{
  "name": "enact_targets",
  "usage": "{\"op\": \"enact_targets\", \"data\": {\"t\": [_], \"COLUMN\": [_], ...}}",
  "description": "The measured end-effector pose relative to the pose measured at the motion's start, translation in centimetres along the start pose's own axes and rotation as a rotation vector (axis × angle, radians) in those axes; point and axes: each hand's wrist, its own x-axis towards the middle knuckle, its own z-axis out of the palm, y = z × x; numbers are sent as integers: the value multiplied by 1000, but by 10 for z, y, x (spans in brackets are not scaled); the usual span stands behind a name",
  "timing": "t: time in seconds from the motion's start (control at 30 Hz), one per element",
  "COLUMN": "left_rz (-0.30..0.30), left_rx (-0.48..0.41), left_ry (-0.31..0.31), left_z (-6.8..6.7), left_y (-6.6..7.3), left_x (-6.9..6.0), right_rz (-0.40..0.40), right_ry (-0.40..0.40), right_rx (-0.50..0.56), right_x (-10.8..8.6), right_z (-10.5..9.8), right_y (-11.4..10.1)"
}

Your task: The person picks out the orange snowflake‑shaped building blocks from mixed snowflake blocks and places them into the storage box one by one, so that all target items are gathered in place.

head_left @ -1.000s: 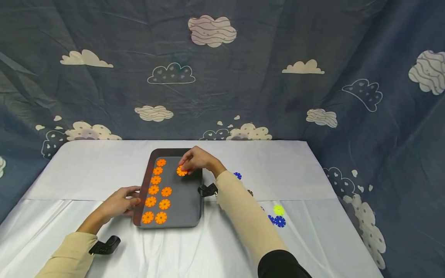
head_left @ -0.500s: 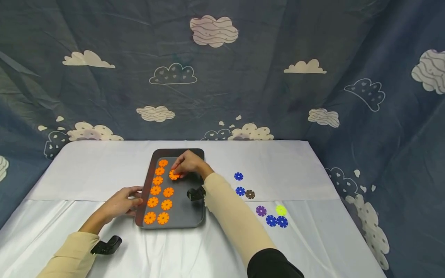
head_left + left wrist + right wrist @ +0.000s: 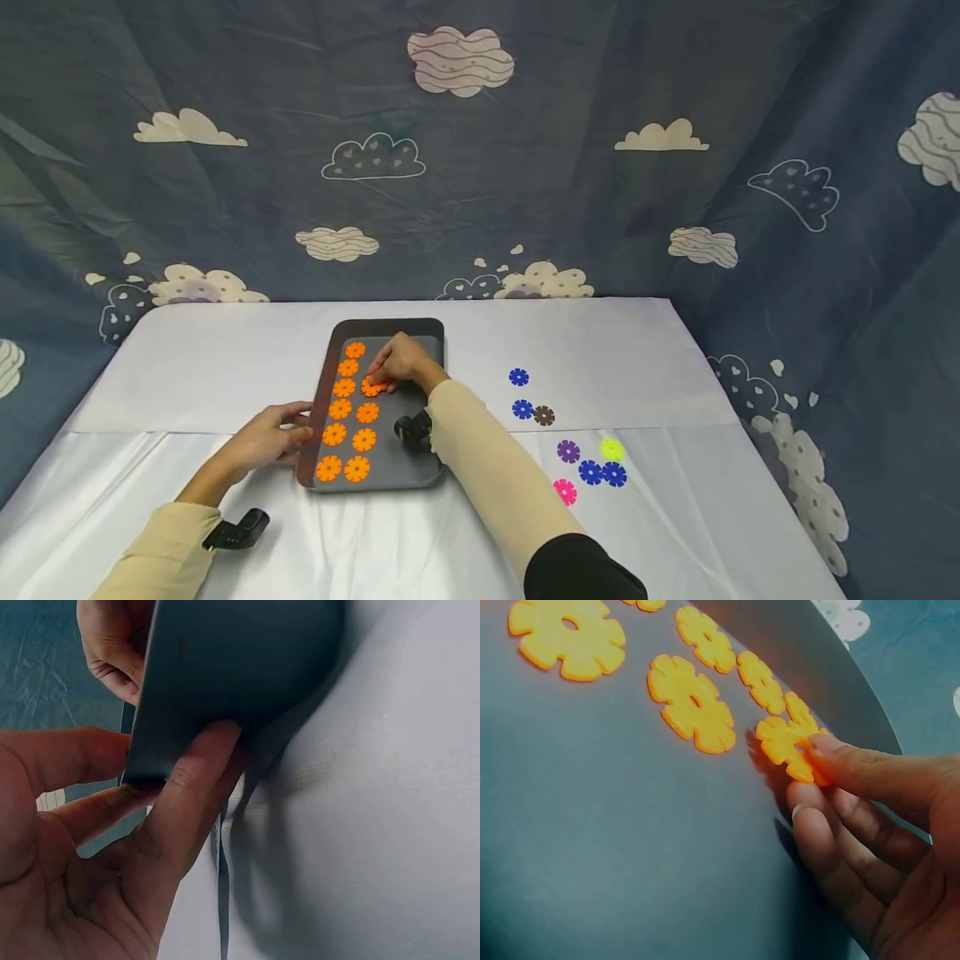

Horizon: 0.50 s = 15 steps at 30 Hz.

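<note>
A dark grey baking tray (image 3: 401,467) lies on the white table, with two columns of orange flower-shaped plastic discs on its left half. My left hand (image 3: 262,437) grips the tray's left edge; in the left wrist view its fingers lie on both sides of the tray wall (image 3: 217,667). Over the right column, my right hand (image 3: 405,362) pinches an orange flower disc (image 3: 780,742) between thumb and fingers. That disc is tilted just above the tray floor, beyond the uppermost lying disc (image 3: 692,705) of its column.
Right of the tray lie loose flower discs: several blue ones (image 3: 591,472), a brown one (image 3: 543,415), a purple one (image 3: 568,452), a yellow-green one (image 3: 612,450) and a pink one (image 3: 566,492). A dark cloud-patterned curtain (image 3: 480,200) hangs behind the table.
My right hand has moved left and toward me with the orange disc, down to the right column. The moving sleeve has uncovered more loose discs. My left hand stays on the tray edge.
</note>
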Motion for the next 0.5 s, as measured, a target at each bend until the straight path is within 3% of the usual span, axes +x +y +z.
{"op": "enact_targets", "data": {"t": [0.33, 0.5], "left_rz": [24, 26], "left_rx": [-13, -7], "left_ry": [-10, -11], "left_z": [0, 0], "left_y": [-3, -4], "left_x": [-2, -1], "right_rz": [15, -21], "right_ry": [48, 70], "right_rx": [-76, -85], "right_x": [3, 3], "right_z": [9, 9], "right_y": [2, 3]}}
